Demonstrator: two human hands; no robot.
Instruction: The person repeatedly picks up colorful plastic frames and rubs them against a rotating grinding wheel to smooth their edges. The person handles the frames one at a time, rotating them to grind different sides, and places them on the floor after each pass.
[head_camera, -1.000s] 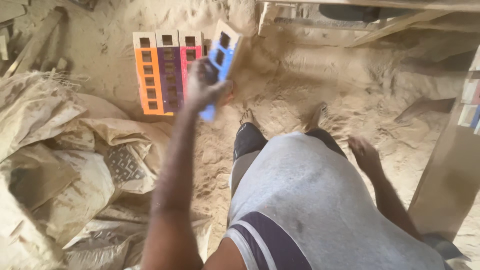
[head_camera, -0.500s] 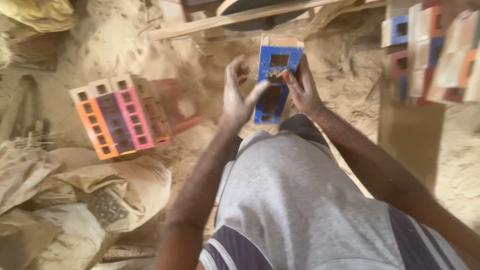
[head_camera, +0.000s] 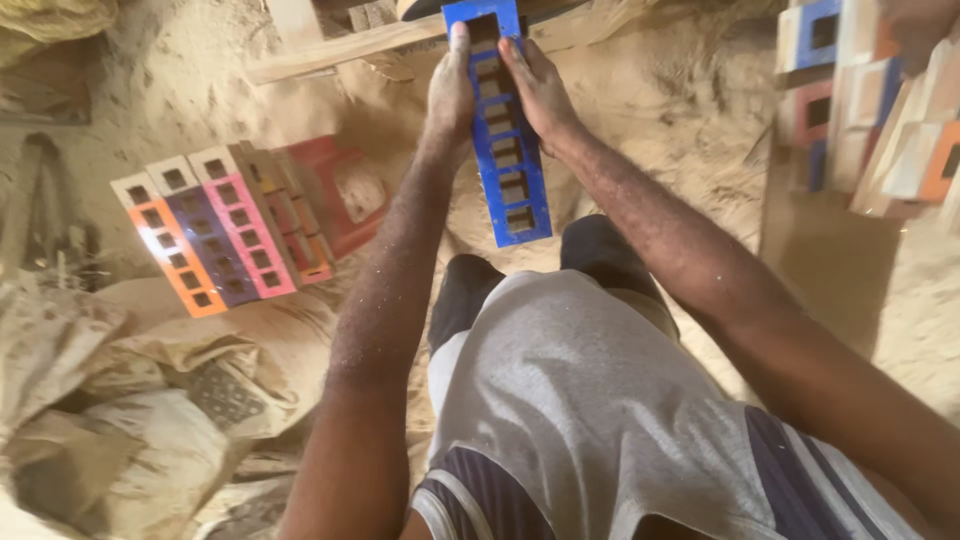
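Observation:
I hold a long blue mould frame (head_camera: 508, 165) with several square cells out in front of me, above the sandy floor. My left hand (head_camera: 449, 92) grips its left edge near the top. My right hand (head_camera: 538, 88) grips the right edge opposite. A row of similar frames in orange (head_camera: 172, 250), purple (head_camera: 205, 240), pink (head_camera: 245, 225) and red leans together on the sand at the left. Both forearms are dusted with sand.
Dusty crumpled sacks (head_camera: 110, 420) lie at the lower left. A wooden plank (head_camera: 340, 48) crosses the top. Stacked coloured blocks (head_camera: 870, 110) stand at the upper right on a brown board (head_camera: 830, 260). Loose sand (head_camera: 690, 120) covers the floor.
My left hand lifted the blue frame from beside the row at the left and brought it to the centre. My right hand joined, and both now hold it lengthwise.

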